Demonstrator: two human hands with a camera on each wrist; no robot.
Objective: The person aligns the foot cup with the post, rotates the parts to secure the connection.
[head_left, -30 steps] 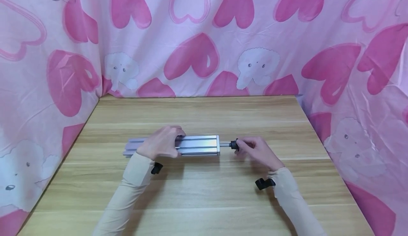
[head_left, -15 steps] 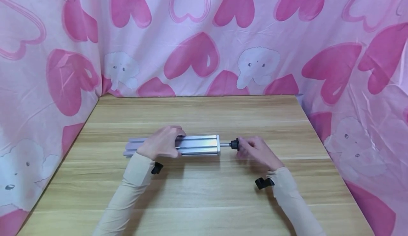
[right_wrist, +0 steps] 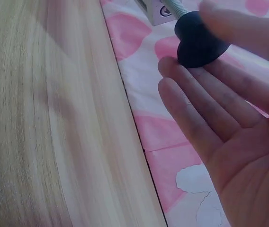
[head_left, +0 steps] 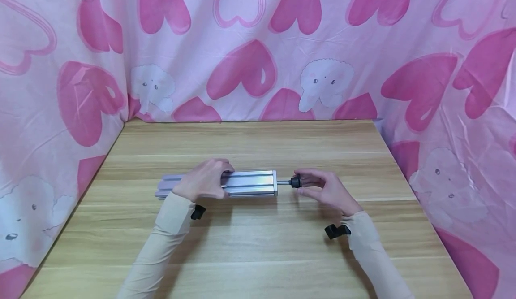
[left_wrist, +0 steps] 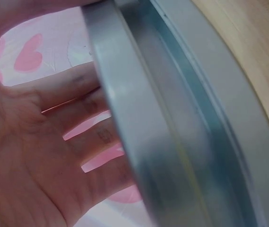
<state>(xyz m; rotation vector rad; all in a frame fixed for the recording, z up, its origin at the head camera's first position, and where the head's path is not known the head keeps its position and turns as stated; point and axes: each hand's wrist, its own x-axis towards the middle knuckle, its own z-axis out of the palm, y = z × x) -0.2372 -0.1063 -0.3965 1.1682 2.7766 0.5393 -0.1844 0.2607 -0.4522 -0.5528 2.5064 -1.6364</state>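
A silver aluminium profile [head_left: 251,184] with lengthwise grooves lies crosswise before me, its shadow falling on the wooden table below. My left hand [head_left: 205,180] grips it near its middle; the palm and fingers show beside the grooved metal [left_wrist: 139,113] in the left wrist view. From the right end plate [head_left: 275,183] projects a threaded rod [head_left: 284,182] tipped with a black flared levelling foot [head_left: 296,181]. Around this foot my right hand [head_left: 326,187] spreads thumb and fingers, wider than the foot. Nearly straight fingers [right_wrist: 205,99] reach past the black foot [right_wrist: 196,42] in the right wrist view.
The wood-grain table [head_left: 258,254] extends under both arms. A pink curtain with hearts [head_left: 246,70] hangs along its back and both sides. Black camera mounts sit at the left wrist [head_left: 198,212] and the right wrist [head_left: 337,231].
My right hand has gone from pinching the levelling foot with fingertips together to fingers spread apart around it. The left hand keeps its grip, and the profile stays in place.
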